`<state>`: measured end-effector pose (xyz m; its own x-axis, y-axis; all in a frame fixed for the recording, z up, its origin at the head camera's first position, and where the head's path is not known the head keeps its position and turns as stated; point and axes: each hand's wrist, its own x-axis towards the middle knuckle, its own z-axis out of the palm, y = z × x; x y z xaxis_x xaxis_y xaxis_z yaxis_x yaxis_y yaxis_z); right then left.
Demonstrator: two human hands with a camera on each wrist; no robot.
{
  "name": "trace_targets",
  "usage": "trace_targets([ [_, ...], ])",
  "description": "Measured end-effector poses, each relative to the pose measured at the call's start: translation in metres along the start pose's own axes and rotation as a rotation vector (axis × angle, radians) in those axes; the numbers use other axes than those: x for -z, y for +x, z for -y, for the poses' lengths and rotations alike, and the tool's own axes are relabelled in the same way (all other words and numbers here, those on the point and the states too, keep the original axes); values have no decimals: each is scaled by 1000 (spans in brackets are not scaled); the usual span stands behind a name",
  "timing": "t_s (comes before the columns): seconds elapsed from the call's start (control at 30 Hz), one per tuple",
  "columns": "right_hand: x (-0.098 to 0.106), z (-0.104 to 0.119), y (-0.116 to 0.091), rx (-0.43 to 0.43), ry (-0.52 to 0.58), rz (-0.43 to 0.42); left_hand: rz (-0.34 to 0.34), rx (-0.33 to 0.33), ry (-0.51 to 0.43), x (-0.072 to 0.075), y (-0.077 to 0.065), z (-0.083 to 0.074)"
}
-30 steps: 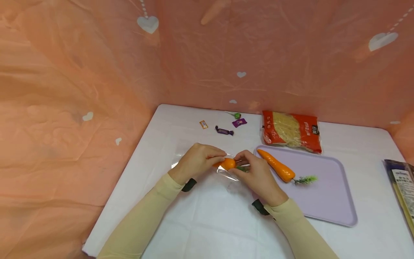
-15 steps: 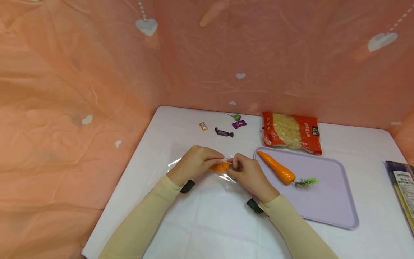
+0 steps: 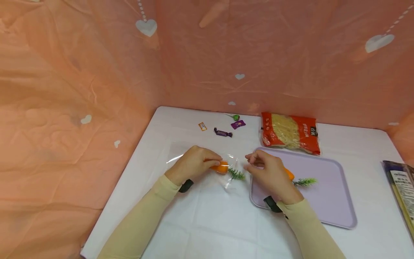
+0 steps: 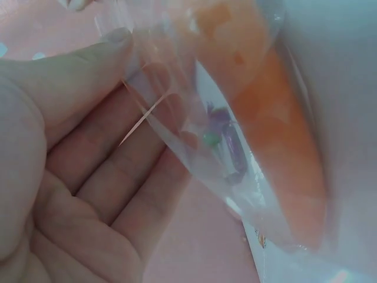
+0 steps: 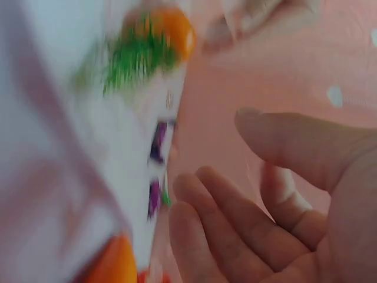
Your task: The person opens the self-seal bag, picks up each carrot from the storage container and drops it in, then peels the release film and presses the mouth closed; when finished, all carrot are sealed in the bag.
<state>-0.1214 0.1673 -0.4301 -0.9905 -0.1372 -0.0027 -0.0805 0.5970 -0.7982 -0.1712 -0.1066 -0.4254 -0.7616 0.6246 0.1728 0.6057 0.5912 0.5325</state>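
My left hand (image 3: 194, 163) pinches a clear plastic bag (image 4: 171, 112) between thumb and fingers. Inside the bag lies an orange carrot (image 3: 222, 167), its narrow end under the left hand in the head view. Green leaves (image 3: 237, 175) stick out from the carrot's thick end, near the bag's right edge. My right hand (image 3: 271, 174) is apart from the bag, above the left part of a lilac tray (image 3: 326, 201). Its fingers are loosely bent and hold nothing. A second carrot (image 3: 289, 174) rests on the tray, mostly hidden by that hand, with its leaves (image 3: 305, 182) showing.
Behind the bag lie a dark purple wrapped candy (image 3: 223, 132), a bright purple candy (image 3: 238, 124), a small yellow packet (image 3: 202, 126) and a green lollipop (image 3: 236, 117). A red food bag (image 3: 291, 133) stands behind the tray. Another package (image 3: 401, 190) lies at the right edge.
My right hand has let go at the carrot's leafy end and moved right, over the tray. The leaves now show freely. My left hand has barely moved.
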Motion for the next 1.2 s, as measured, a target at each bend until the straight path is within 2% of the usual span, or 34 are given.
trace_targets([
  [0.1,20,-11,-6,22,-107,-79,-3,3,10,0,0,0],
  [0.2,39,-23,-14,-22,-191,-106,1,19,3,0,0,-1],
  [0.4,65,-44,-27,-158,-279,-53,-29,75,-13,2,2,-2],
  [0.6,73,-58,-36,-200,-339,0,-69,85,-27,4,6,-2],
  [0.77,73,-63,-41,-236,-357,49,-69,72,-21,3,8,-1],
  [0.97,77,-62,-43,-202,-379,39,-48,83,-42,4,7,-1],
  [1.2,74,-45,-41,-67,-340,73,-24,88,-49,5,6,1],
])
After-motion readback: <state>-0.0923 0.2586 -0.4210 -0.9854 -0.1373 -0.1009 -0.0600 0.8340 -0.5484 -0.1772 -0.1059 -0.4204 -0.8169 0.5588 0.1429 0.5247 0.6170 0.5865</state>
